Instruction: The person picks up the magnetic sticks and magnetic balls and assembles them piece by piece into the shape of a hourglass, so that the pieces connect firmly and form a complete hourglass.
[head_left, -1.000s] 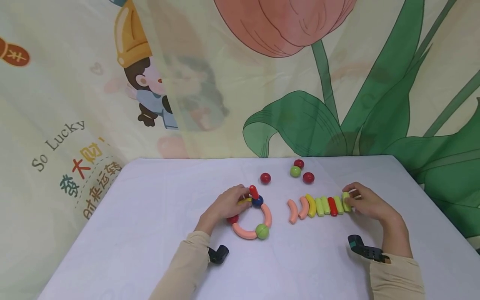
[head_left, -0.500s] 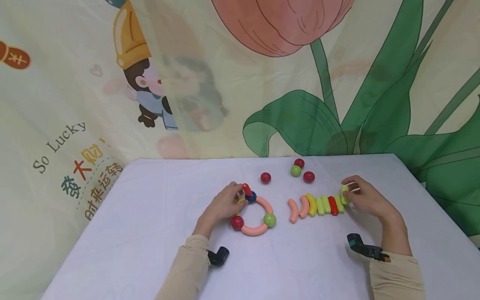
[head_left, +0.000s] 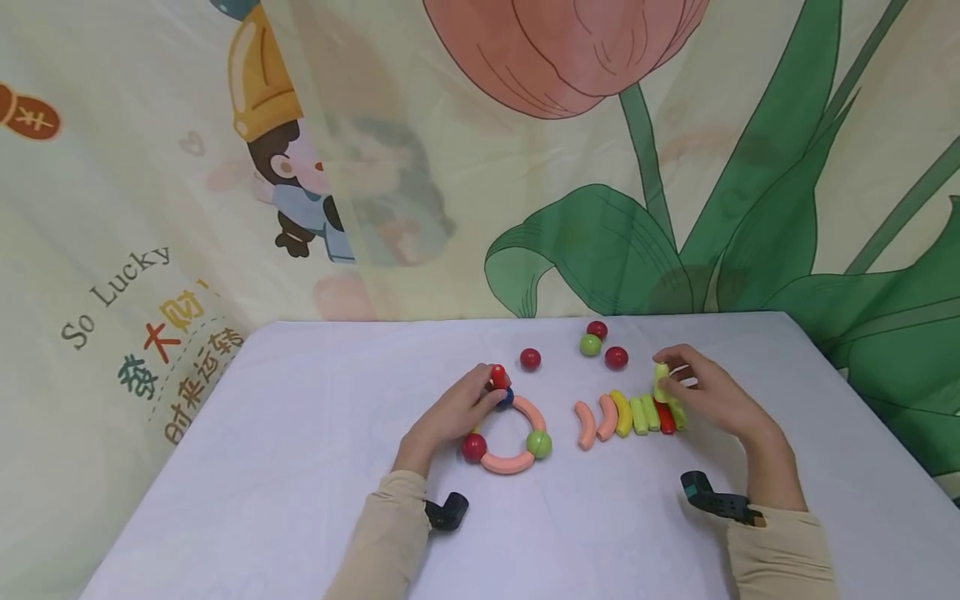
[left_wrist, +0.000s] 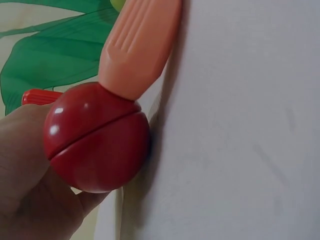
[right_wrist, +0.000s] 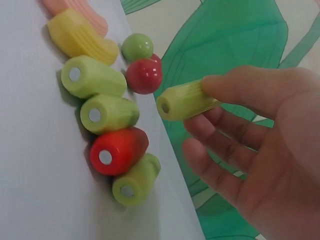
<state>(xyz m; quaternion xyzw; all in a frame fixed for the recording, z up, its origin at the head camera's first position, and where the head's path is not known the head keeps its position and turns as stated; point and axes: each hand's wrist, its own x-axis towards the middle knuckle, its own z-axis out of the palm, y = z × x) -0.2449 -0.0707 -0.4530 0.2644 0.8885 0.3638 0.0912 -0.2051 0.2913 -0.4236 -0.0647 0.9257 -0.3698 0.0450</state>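
One green rod (right_wrist: pixel 182 101) is pinched in the right hand (head_left: pixel 712 396).

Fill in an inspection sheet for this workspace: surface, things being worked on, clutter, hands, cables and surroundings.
Surface: table under a plain white cover.
Job's things: ring of rods and balls, with a red rod by its blue ball; one green rod lifted off the table.
Clutter: loose rods in a row, pink, yellow, green and red; beyond them, three red balls and one green ball.
Hands: left hand grips the ring near the blue ball; right hand pinches the green rod.
Cables: nothing seen.
Surroundings: backdrop printed with a large flower, leaves, lettering and cartoon figures.
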